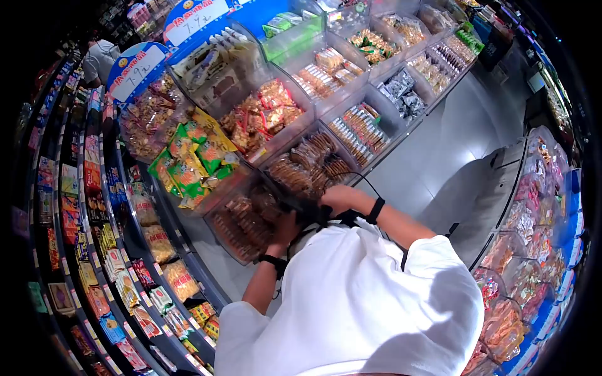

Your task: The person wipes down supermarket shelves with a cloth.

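My left hand (287, 229) is at the right side of a clear bin of brown packaged snacks (239, 218). A black object (307, 212) in front of my chest covers its fingers, so their state is hidden. My right hand (339, 198) is beside the black object, at the near edge of another bin of round brown biscuits in clear wrappers (307, 164). Its fingers look curled in; what they hold, if anything, is hidden. Both wrists have black bands, and a thin black cable arcs above my right hand.
More clear bins hold green-and-yellow snack bags (191, 156), red-wrapped snacks (263, 116) and silver packets (401, 91). Blue price signs (137, 69) stand behind. Packed shelves (125, 276) curve along the left, a bin display (527, 276) lines the right. A person (100, 59) stands far left.
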Tool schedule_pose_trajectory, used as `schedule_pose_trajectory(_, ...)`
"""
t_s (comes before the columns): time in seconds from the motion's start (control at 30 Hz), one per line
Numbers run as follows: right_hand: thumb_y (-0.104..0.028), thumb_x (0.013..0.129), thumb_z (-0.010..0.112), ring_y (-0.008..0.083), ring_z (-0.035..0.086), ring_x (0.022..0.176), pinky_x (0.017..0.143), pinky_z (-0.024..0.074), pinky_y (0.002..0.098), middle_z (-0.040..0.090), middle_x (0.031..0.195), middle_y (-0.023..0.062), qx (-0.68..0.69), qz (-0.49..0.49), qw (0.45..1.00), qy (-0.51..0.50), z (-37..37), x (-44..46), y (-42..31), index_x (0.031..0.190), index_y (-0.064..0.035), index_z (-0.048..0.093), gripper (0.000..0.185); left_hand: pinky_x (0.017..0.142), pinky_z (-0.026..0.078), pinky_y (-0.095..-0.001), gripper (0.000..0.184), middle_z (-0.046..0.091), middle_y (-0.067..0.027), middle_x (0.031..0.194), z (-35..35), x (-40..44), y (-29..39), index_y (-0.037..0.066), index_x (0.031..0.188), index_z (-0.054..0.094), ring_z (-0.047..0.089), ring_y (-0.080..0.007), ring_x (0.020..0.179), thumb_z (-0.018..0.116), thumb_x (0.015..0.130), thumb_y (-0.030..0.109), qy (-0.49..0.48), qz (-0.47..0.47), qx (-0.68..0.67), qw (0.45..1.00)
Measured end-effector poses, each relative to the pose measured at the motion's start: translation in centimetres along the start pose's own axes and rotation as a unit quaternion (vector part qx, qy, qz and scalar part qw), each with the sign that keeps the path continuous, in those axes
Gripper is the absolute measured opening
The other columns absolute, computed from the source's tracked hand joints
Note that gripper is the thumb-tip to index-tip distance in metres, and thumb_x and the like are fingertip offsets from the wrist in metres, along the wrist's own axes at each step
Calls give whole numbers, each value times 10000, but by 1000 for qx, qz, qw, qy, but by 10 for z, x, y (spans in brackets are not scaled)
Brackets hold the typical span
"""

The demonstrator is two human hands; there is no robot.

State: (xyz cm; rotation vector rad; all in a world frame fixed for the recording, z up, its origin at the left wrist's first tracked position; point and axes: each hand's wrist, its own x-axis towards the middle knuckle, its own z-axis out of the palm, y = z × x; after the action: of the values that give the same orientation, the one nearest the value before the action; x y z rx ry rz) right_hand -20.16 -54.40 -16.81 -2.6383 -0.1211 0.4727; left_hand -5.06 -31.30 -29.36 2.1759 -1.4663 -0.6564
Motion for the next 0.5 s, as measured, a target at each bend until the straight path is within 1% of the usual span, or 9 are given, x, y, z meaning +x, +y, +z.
schedule_pose_trajectory(0.07,-191,671,778,382,673,874,748,536,504,709,913,159,-12,29,999,-10,8,-18,33,1088,-137,687,430,832,512,-494,416,670,-229,1032,-8,4,31,37,1166,587,638,-417,982,715,791,166,69,6,3,998)
schedule_pose_trajectory(0.17,-108,697,747,380,668,892,750,531,488,701,915,159,46,44,997,51,20,-44,75,1157,-144,646,472,862,502,-482,432,655,-233,1086,9,5,38,36,1217,554,621,-422,1027,690,812,101,158,7,-11,987)
schedule_pose_trajectory(0.2,-83,708,733,380,667,892,749,530,484,698,905,162,75,27,994,68,25,-49,86,1171,-144,634,478,880,496,-473,416,643,-235,1123,-10,4,62,35,1226,556,606,-425,1062,669,828,74,104,-48,-38,993)
schedule_pose_trajectory(0.27,-53,713,722,374,666,901,761,531,471,694,918,167,96,-30,991,89,38,-51,99,1183,-139,629,486,894,492,-463,380,632,-232,1146,0,-6,66,34,1218,564,597,-427,1078,654,850,66,107,-91,-62,988)
schedule_pose_trajectory(0.3,-47,729,700,363,667,919,782,532,460,694,946,163,49,-20,996,70,34,-50,94,1178,-128,632,462,894,492,-463,380,632,-232,1146,2,-10,69,34,1218,564,597,-427,1078,654,850,66,105,-101,-62,987)
schedule_pose_trajectory(0.37,-40,735,683,361,667,932,792,532,456,694,959,161,45,-9,998,42,49,-39,89,1178,-123,635,454,903,488,-460,359,625,-234,1170,9,-28,81,37,1212,573,593,-429,1088,655,865,76,119,-96,-42,987)
schedule_pose_trajectory(0.4,-33,741,666,359,667,944,801,532,453,693,972,159,30,7,999,26,58,-37,91,1178,-119,639,447,923,486,-453,373,621,-227,1203,8,-30,81,46,1234,568,592,-421,1106,667,878,102,66,-126,-29,989)
schedule_pose_trajectory(0.43,-24,754,607,359,681,868,727,545,467,700,905,151,32,-44,992,115,74,-31,96,1116,-152,672,390,933,486,-447,386,621,-221,1215,11,-34,84,50,1244,564,592,-415,1111,672,878,111,78,-128,-15,989)
schedule_pose_trajectory(0.5,-29,759,600,360,680,863,720,542,468,700,897,153,33,-31,990,130,87,-32,107,1122,-162,669,392,950,486,-438,410,624,-207,1225,15,-37,83,56,1264,556,595,-405,1117,680,880,128,94,-127,10,987)
